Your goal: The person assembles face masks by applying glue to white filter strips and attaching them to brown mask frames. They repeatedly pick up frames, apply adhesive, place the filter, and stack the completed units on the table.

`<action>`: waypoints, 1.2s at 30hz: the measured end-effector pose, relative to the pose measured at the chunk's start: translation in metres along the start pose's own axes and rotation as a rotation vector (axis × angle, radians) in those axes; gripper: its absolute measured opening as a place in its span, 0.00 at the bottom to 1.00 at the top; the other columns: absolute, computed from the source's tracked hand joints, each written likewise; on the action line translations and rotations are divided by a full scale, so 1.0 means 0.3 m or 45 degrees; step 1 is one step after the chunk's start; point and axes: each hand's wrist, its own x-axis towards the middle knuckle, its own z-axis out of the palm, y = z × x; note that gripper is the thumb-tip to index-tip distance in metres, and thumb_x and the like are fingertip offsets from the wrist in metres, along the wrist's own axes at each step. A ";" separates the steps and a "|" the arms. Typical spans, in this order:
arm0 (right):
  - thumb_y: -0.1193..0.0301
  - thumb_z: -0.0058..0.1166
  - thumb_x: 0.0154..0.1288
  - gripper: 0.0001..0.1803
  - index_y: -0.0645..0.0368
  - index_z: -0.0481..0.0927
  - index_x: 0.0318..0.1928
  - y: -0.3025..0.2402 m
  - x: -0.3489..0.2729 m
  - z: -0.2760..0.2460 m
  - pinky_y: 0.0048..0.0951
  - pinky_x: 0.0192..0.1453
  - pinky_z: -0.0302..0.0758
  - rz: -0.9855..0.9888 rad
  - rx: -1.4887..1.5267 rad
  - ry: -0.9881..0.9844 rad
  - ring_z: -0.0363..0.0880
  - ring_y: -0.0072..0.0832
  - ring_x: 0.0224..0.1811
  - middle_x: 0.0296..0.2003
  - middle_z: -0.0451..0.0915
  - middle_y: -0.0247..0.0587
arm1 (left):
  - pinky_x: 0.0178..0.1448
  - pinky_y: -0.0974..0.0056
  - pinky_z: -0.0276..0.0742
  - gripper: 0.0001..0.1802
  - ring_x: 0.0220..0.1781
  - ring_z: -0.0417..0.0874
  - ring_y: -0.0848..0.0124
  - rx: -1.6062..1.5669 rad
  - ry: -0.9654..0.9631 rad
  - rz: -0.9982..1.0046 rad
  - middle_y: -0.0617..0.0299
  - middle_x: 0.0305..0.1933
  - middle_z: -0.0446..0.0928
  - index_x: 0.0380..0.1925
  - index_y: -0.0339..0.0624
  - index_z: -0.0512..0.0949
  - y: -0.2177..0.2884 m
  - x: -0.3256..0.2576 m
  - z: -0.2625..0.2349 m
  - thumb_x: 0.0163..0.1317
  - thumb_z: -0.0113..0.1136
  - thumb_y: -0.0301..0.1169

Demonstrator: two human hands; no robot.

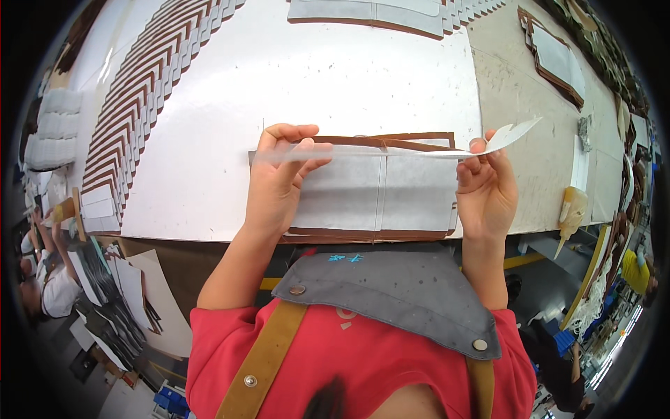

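A thin white sheet is held up nearly edge-on across the front of me, its right end curling upward. My left hand grips its left end, which looks blurred between thumb and fingers. Near the other end my right hand pinches it, the remaining fingers curled. Under the sheet, at the table's near edge, lies a flat brown-edged panel with a pale grey face and a seam across its middle. The sheet and my hands partly cover this panel.
Overlapping brown-edged white pieces run along the left of the white table. Similar panels lie at the far edge, with a stack at far right. A yellowish squeeze bottle sits by the right edge. Other people work at both sides.
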 end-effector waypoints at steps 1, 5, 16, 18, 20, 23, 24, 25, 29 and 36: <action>0.73 0.41 0.67 0.11 0.62 0.66 0.48 -0.004 0.002 0.005 0.29 0.42 0.82 -0.006 -0.003 -0.024 0.82 0.29 0.35 0.35 0.78 0.45 | 0.51 0.66 0.77 0.12 0.46 0.78 0.69 -0.015 0.020 -0.012 0.51 0.53 0.69 0.47 0.39 0.64 0.016 0.001 0.022 0.64 0.49 0.24; 0.73 0.42 0.68 0.10 0.62 0.67 0.48 0.000 0.007 -0.006 0.29 0.43 0.82 -0.005 -0.024 0.041 0.82 0.28 0.37 0.38 0.78 0.45 | 0.51 0.67 0.78 0.15 0.45 0.79 0.68 -0.091 -0.150 0.060 0.48 0.54 0.68 0.48 0.39 0.63 0.027 -0.005 0.004 0.62 0.50 0.23; 0.73 0.43 0.68 0.12 0.61 0.65 0.50 0.025 0.011 -0.045 0.30 0.47 0.79 -0.021 -0.048 0.204 0.81 0.30 0.40 0.37 0.78 0.43 | 0.48 0.60 0.78 0.11 0.44 0.79 0.65 -0.050 -0.050 0.090 0.52 0.45 0.72 0.45 0.37 0.62 0.017 -0.049 0.000 0.63 0.45 0.20; 0.73 0.43 0.67 0.14 0.61 0.62 0.52 0.028 0.002 -0.045 0.31 0.44 0.80 -0.051 -0.126 0.201 0.81 0.31 0.37 0.37 0.78 0.44 | 0.45 0.62 0.79 0.08 0.41 0.80 0.66 -0.008 0.011 0.117 0.52 0.42 0.73 0.43 0.37 0.62 0.011 -0.047 -0.003 0.64 0.46 0.21; 0.74 0.43 0.67 0.17 0.61 0.58 0.54 0.027 -0.016 -0.051 0.31 0.41 0.80 -0.112 -0.242 0.140 0.81 0.31 0.34 0.36 0.77 0.44 | 0.42 0.65 0.80 0.07 0.37 0.81 0.68 0.019 0.049 0.144 0.53 0.39 0.73 0.40 0.38 0.62 0.006 -0.045 -0.007 0.65 0.48 0.22; 0.79 0.44 0.66 0.21 0.61 0.54 0.56 0.020 -0.062 -0.075 0.28 0.34 0.79 -0.226 -0.715 0.260 0.78 0.27 0.27 0.34 0.74 0.42 | 0.36 0.69 0.79 0.09 0.32 0.81 0.70 0.202 0.160 0.199 0.56 0.35 0.71 0.37 0.38 0.61 0.006 -0.064 -0.012 0.63 0.50 0.19; 0.80 0.45 0.65 0.22 0.61 0.54 0.56 0.014 -0.085 -0.090 0.27 0.33 0.78 -0.218 -0.861 0.232 0.77 0.26 0.26 0.33 0.72 0.41 | 0.35 0.69 0.78 0.09 0.31 0.80 0.72 0.281 0.154 0.210 0.58 0.34 0.71 0.37 0.39 0.61 0.002 -0.078 -0.019 0.62 0.50 0.18; 0.81 0.46 0.64 0.23 0.62 0.54 0.56 0.008 -0.112 -0.109 0.25 0.31 0.76 -0.210 -1.007 0.202 0.75 0.24 0.25 0.33 0.71 0.40 | 0.34 0.70 0.77 0.10 0.29 0.79 0.73 0.360 0.147 0.222 0.60 0.33 0.70 0.37 0.39 0.61 -0.005 -0.099 -0.031 0.62 0.50 0.17; 0.84 0.48 0.62 0.24 0.60 0.57 0.56 0.020 -0.184 -0.169 0.17 0.27 0.70 -0.154 -1.267 0.094 0.69 0.16 0.23 0.31 0.69 0.36 | 0.30 0.73 0.73 0.10 0.26 0.75 0.78 0.956 0.006 0.199 0.63 0.30 0.69 0.35 0.39 0.62 -0.019 -0.166 -0.089 0.60 0.53 0.17; 0.82 0.51 0.61 0.16 0.62 0.73 0.50 0.029 -0.171 -0.168 0.13 0.25 0.61 -0.051 -1.464 0.078 0.62 0.12 0.22 0.27 0.66 0.29 | 0.30 0.77 0.68 0.12 0.27 0.68 0.81 1.251 -0.030 0.236 0.66 0.29 0.67 0.44 0.36 0.71 -0.014 -0.148 -0.080 0.59 0.53 0.18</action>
